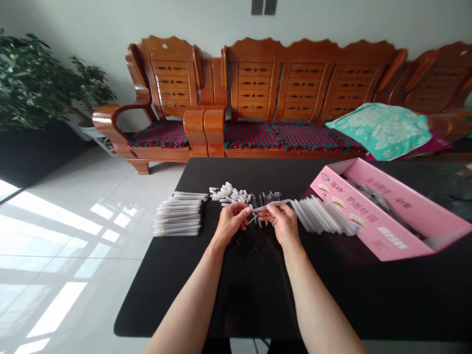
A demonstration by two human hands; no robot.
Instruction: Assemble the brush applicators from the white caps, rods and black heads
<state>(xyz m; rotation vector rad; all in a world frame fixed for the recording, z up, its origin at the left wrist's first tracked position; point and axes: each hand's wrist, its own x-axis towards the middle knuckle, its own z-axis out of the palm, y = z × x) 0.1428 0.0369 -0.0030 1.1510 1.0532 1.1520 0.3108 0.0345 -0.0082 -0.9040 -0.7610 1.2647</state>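
Note:
Above the middle of the table, my right hand (283,221) is closed around a whitish translucent pen barrel (260,208), which slants slightly up to the right. My left hand (232,221) pinches at the barrel's left end; whether a small part sits between its fingertips I cannot make out. Thin pen refills (273,196) lie just beyond and beneath the hands. White pen caps (230,192) are heaped behind my left hand. Below the hands lies a pile of small black plugs (247,246). Plain translucent barrels (320,215) are lined up right of my right hand.
At the left of the black table (169,285) lies a stack of pens with dark ends (180,215). A pink open box (372,216) with grey contents stands on the right. Behind are a wooden bench (254,93) and a turquoise pillow (387,129); a plant (33,83) stands far left.

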